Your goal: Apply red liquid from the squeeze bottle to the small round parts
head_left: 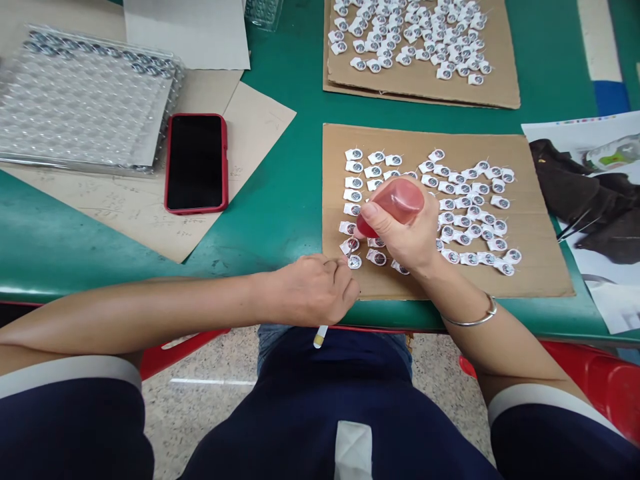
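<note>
My right hand (410, 230) is closed around a red squeeze bottle (399, 202), tilted with its lower end toward the left column of small white tagged pieces (353, 195) on a cardboard sheet (540, 267). My left hand (320, 290) is closed at the sheet's front left corner, beside the lowest piece (355, 261) of that column. A thin white stick with a yellowish end (320, 337) pokes out below my left hand; its other part is hidden. Several rows of the same pieces lie across the sheet, some behind my right hand.
Another cardboard stack (425, 90) with many such pieces lies behind. A red-cased phone (197, 163) and clear plastic trays (85, 100) rest on brown paper at the left. Printed paper (620, 293), dark cloth (595, 207) and tweezers (577, 225) are at the right.
</note>
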The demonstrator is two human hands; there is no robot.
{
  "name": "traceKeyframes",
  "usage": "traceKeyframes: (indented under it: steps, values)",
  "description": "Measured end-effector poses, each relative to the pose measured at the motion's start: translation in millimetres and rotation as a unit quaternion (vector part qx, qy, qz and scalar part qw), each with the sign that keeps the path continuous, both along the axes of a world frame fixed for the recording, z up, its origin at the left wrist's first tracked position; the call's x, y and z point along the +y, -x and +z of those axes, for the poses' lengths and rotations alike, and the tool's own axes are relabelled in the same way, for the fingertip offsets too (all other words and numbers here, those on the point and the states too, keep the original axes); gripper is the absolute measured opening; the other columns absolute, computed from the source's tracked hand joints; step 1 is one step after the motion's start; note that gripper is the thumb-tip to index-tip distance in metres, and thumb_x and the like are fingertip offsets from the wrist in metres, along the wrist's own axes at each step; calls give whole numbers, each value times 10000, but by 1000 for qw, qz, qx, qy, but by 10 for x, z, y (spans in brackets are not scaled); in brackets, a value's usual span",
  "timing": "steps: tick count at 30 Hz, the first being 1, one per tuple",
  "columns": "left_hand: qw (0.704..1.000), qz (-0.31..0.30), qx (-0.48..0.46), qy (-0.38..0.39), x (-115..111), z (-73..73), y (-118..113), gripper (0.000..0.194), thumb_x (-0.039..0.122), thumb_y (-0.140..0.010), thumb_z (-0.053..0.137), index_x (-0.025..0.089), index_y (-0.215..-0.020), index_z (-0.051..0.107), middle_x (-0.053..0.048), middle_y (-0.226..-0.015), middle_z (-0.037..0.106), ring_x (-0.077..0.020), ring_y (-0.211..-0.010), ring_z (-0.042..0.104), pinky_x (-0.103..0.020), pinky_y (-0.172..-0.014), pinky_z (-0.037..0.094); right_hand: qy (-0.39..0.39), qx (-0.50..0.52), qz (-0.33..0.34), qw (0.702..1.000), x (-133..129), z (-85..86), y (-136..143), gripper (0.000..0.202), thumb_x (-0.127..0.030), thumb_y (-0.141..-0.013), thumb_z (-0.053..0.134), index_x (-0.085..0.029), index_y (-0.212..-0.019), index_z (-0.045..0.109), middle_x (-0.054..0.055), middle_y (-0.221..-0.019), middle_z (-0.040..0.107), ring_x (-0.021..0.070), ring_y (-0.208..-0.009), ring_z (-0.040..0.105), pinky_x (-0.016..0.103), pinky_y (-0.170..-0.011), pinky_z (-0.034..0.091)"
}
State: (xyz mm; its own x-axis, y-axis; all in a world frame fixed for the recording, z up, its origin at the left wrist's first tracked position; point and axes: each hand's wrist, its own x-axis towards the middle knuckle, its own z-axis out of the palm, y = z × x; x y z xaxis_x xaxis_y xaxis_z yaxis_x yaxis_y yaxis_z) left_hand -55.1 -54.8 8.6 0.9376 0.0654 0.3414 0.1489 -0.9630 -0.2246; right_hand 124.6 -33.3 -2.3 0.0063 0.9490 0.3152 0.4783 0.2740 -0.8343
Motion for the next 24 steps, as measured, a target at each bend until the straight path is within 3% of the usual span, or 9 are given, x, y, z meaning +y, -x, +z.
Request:
traceKeyframes:
  steps: [24]
  values:
    - [999, 1, 16, 30, 10, -19, 27, 145, 73, -796, 404, 115, -709, 510, -83, -630, 598, -169, -594, 586, -264, -508, 474, -62, -41, -30, 997, 20, 27, 4, 249, -406, -641, 693, -215, -692, 541, -13, -658, 581, 124, -609, 544, 337, -622, 502]
